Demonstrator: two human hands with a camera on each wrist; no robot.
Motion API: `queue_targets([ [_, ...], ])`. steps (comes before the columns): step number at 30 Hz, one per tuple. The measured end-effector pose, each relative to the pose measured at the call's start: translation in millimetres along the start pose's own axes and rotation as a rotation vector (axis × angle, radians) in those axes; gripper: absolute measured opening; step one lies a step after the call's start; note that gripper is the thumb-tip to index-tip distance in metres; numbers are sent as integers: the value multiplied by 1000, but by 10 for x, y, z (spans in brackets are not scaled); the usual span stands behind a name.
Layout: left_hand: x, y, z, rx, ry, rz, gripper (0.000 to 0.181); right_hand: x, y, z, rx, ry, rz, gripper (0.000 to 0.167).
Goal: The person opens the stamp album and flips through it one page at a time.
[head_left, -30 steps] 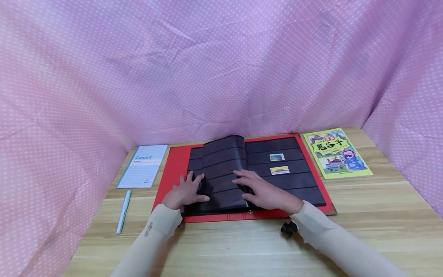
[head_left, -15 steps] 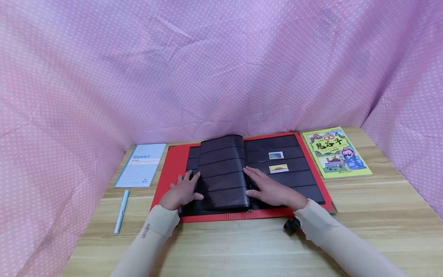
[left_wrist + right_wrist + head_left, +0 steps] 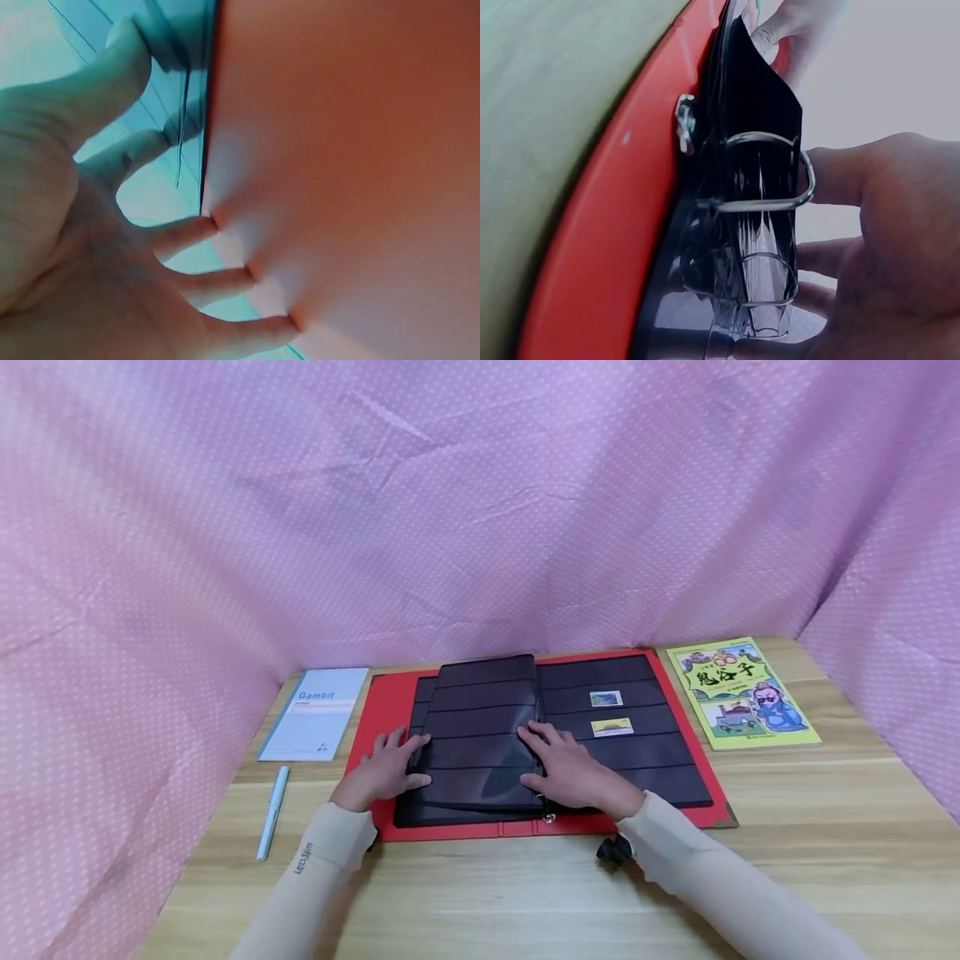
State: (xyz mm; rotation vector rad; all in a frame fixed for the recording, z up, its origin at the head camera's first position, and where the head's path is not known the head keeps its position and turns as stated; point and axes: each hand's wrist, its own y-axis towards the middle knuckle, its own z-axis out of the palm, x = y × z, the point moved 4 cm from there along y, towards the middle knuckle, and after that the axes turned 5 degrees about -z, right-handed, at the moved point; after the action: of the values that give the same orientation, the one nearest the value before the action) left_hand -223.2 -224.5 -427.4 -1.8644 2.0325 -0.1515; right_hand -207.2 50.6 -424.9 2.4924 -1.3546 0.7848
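Observation:
A stamp album with a red cover (image 3: pixel 384 703) lies spread on the table, its black strip pages bound by metal rings (image 3: pixel 769 204). My left hand (image 3: pixel 381 770) rests at the left edge of the upper left page (image 3: pixel 480 722), fingers spread. In the left wrist view, three fingertips touch the red cover (image 3: pixel 337 150), while thumb and index finger touch the black page. My right hand (image 3: pixel 573 768) touches that page's ring side with extended fingers. On the right page (image 3: pixel 660 747) sit a blue-green stamp (image 3: pixel 606 698) and a yellow stamp (image 3: pixel 612 727).
A pale blue notebook (image 3: pixel 315 714) marked Gambit lies left of the album, with a light blue pen (image 3: pixel 272 814) in front of it. A yellow illustrated book (image 3: pixel 742 693) lies to the right. Pink dotted cloth (image 3: pixel 480 510) hangs behind the wooden table (image 3: pixel 480 893).
The left page's bulge by the rings has flattened. My left hand has shifted left toward the page edge. My right hand moved right to the rings, then slightly back left.

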Motion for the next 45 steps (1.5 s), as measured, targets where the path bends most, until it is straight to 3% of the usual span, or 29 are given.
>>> queue_targets([
  [13, 66, -6, -27, 67, -4, 8, 80, 40, 32, 9, 33, -28, 4, 68],
  [20, 94, -43, -46, 37, -64, 51, 64, 68, 53, 38, 93, -95, 17, 63],
  [24, 83, -43, -21, 28, -53, 30, 77, 40, 42, -6, 69, -19, 20, 62],
  [28, 99, -50, -9, 34, -25, 19, 91, -126, -47, -155, -12, 60, 18, 62],
  [32, 125, -58, -13, 38, -17, 23, 92, -425, -266, -369, -89, -9, 91, 63],
  [38, 126, -19, 4, 26, -30, 45, 95, -905, -655, -580, -81, -145, 274, 69],
  [45, 110, 15, 11, 28, -18, 55, 95, -1118, -826, -634, -140, -111, 341, 68],
])
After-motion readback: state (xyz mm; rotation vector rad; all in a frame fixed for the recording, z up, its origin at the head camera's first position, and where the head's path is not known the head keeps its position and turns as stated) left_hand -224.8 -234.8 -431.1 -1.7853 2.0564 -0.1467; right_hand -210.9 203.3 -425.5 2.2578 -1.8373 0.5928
